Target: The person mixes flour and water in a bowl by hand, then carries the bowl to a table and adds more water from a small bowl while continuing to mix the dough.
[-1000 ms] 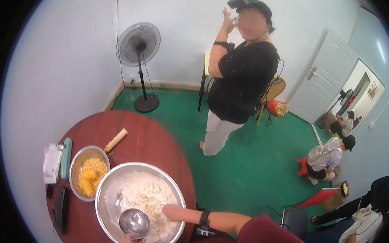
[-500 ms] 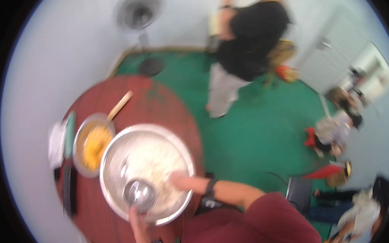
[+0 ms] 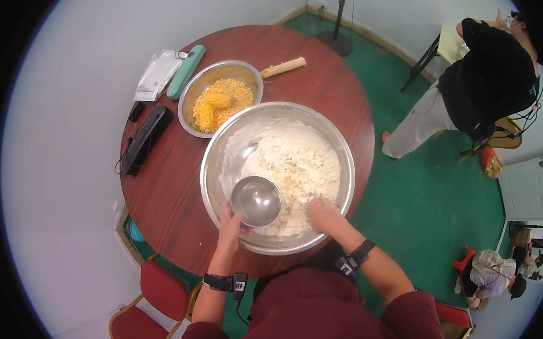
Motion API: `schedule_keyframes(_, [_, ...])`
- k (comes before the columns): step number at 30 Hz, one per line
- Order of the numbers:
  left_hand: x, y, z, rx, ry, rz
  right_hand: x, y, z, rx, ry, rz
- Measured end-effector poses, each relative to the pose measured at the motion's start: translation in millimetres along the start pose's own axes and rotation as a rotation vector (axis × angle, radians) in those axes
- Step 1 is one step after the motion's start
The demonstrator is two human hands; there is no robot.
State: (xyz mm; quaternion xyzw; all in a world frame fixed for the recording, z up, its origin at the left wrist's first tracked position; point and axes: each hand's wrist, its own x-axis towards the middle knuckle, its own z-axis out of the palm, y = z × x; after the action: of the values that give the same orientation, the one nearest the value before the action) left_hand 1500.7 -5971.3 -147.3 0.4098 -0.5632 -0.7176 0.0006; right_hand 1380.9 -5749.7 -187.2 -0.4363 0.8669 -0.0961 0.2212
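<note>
A large metal mixing bowl (image 3: 207,196) holds white flour worked into shaggy, crumbly dough (image 3: 296,164). My left hand (image 3: 230,227) grips the rim of a small shiny metal bowl (image 3: 257,199), which is tilted over the near left part of the large bowl. At the near right, my right hand (image 3: 325,216) is down in the floury dough with its fingers curled into it, fingertips partly hidden. Beyond the mixing bowl, to the left, stands a metal bowl (image 3: 185,118) of yellow corn kernels with corn cob pieces (image 3: 207,114) on top.
On the round wooden table (image 3: 173,207) lie a stripped cob (image 3: 284,67), a green long case (image 3: 185,72), a white packet (image 3: 157,75) and a black long device (image 3: 145,141). A red chair (image 3: 164,289) stands near left. A person (image 3: 487,76) stands at far right.
My view has swung, so the table now sits higher and further right in the picture. The left hand keeps the small bowl, and the right hand stays in the dough.
</note>
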Motion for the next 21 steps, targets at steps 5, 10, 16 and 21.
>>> schedule_keyframes(5, [2,-3,5,0.018,-0.003,0.079,2,6,6,0.010,-0.019,0.029])
schedule_keyframes(10, [2,-8,-2,-0.158,0.015,0.009,3,1,-1,-0.004,-0.040,-0.006])
schedule_keyframes(16, [-3,1,-29,-0.496,0.076,0.070,8,12,7,0.039,-0.067,0.062])
schedule_keyframes(21, [0,7,-90,-0.553,0.099,0.189,30,21,-17,0.264,0.053,0.241])
